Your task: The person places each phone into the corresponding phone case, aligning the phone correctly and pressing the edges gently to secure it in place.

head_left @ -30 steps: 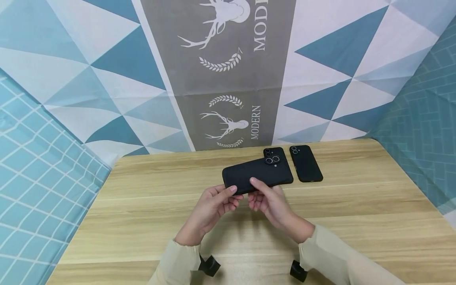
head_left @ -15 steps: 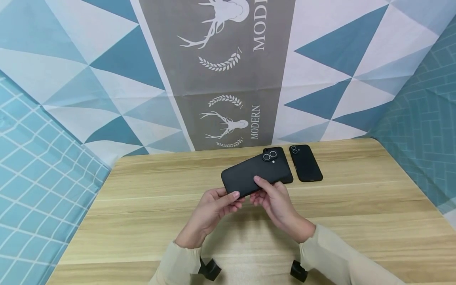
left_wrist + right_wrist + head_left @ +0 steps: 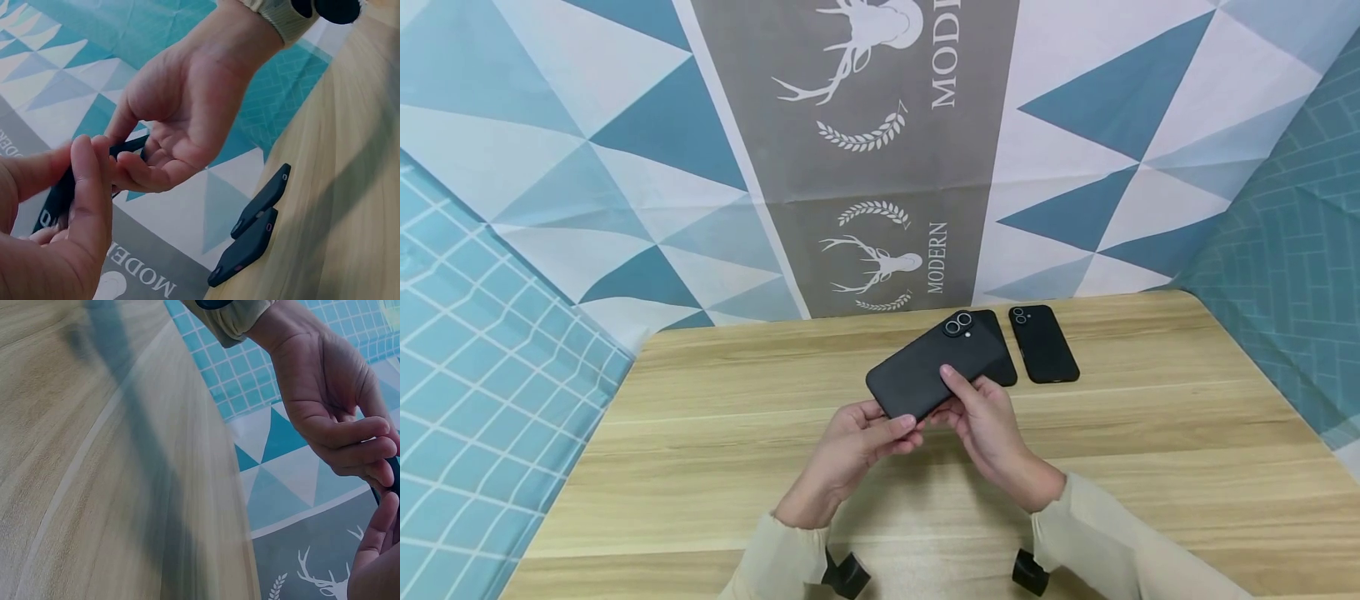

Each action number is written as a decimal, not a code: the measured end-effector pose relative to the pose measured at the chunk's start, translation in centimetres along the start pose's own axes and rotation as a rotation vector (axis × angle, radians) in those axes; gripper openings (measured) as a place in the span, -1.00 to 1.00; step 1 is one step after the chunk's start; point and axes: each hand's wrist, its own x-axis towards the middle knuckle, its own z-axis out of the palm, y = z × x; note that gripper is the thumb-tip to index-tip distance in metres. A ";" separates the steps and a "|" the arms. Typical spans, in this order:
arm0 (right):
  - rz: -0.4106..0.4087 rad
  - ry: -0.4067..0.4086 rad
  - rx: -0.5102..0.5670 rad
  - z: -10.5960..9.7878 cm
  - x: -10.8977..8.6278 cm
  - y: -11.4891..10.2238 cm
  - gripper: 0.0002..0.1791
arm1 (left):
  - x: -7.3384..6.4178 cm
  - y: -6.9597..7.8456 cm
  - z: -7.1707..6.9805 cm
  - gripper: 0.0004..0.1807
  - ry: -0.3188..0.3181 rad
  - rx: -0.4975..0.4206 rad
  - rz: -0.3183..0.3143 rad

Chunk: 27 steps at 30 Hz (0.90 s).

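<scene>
A matte black phone [image 3: 913,379] with two silver-ringed lenses is held tilted above the table, its lens end up and to the right. My left hand [image 3: 856,446] pinches its lower left corner, thumb on top and fingers beneath. Along the near edge my right hand [image 3: 988,429] grips it, thumb pressed on the back. A second black phone [image 3: 1004,371] lies partly hidden behind the held one. To its right rests a third black phone [image 3: 1047,346]. In the left wrist view, fingers [image 3: 90,181] cover much of the held phone [image 3: 62,197].
The wood-grain table [image 3: 730,467] extends around both hands, its back edge close behind the lying phones. Patterned cloth [image 3: 887,167] hangs behind it, and a blue grid cloth [image 3: 497,358] stands at the left. Black wrist devices [image 3: 847,575] sit by the sleeves.
The held phone has turned counterclockwise, its lens end swinging up and to the left, over the lying phone's lenses. Both hands keep their hold; the two phones on the table stay put.
</scene>
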 end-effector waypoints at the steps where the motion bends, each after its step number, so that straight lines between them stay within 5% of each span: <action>1: -0.002 0.011 0.002 0.0 0.0 0.0 -0.83 | 0.0 0.0 0.1 -0.70 -0.007 -0.001 -0.004; 10: 0.054 0.077 0.017 -0.3 0.3 -0.1 -0.70 | -0.2 0.2 -0.3 -0.66 -0.168 0.060 -0.014; 22: 0.085 0.058 -0.114 -0.9 0.4 -0.1 -0.69 | -0.4 0.2 -0.6 -0.53 -0.156 0.047 -0.002; 27: 0.081 0.041 -0.163 -0.8 0.4 -0.3 -0.57 | -0.6 0.0 -0.3 -0.48 -0.100 0.010 -0.009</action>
